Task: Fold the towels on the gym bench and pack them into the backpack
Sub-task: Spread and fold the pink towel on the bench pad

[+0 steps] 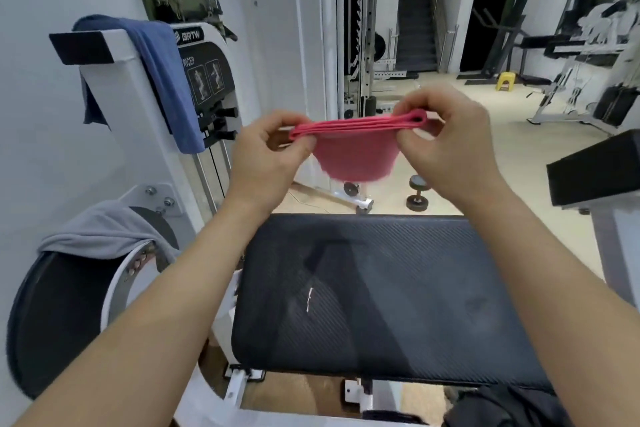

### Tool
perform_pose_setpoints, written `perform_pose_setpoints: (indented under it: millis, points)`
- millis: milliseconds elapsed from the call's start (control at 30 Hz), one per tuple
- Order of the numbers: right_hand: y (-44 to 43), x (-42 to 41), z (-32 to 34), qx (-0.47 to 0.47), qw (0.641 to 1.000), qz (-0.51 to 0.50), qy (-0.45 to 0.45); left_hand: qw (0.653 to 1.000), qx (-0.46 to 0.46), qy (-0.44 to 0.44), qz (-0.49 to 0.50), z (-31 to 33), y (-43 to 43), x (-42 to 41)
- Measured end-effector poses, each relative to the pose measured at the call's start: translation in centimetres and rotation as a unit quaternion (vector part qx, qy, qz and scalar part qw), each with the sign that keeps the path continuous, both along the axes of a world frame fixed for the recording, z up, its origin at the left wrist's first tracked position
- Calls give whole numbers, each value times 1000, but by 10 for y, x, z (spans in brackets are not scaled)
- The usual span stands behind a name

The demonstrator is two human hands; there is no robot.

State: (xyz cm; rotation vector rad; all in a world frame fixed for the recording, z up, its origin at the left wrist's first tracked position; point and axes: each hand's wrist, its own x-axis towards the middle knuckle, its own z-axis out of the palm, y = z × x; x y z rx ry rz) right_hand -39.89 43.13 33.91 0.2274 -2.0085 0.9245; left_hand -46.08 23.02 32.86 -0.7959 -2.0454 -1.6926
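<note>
A pink towel (353,156), folded into several layers, hangs in the air above the far edge of the black gym bench pad (381,288). My left hand (266,159) pinches its left top corner and my right hand (450,146) pinches its right top corner, stretching the top edge flat. A blue towel (162,80) is draped over the white machine at the left. A grey towel (100,232) lies over the round black part at the lower left. A dark bag-like shape (502,406) shows at the bottom right, mostly cut off.
White exercise machine (138,149) stands close on the left. A black pad (595,166) juts in at the right. Dumbbell (417,192) and machine wheels lie on the beige floor beyond the bench. More gym equipment and a yellow stool (505,80) stand far back.
</note>
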Motion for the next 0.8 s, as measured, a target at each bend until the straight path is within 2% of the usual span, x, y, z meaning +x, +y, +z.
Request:
perform_pose_setpoints:
  millis: [100,200,267,333,400,467,600,700,800]
  points:
    - [14,2,-28,29,1000,3,10,1000,15,-1,-23,-29,10,1]
    - [18,9,-106,39,997,-5,-59,996,-10,-81,-35,-103,11,10]
    - [17,17,-179,51,987,-26,-150,979,-44,-196,-43,-166,10,19]
    - [13,29,-243,57,963,-51,-257,938,-69,-340,-17,-226,8,29]
    - [8,42,-287,46,940,-72,-330,909,-102,-399,61,-271,9,38]
    - [5,48,-308,26,929,-83,-359,894,-112,-419,115,-292,15,46]
    - [6,52,-317,-69,915,-60,-392,886,-90,-421,170,-293,28,50]
    - [6,50,-312,-202,894,-34,-398,891,-99,-407,176,-290,35,50]
    - [8,44,-312,-319,858,-57,-398,897,-102,-400,158,-294,32,51]
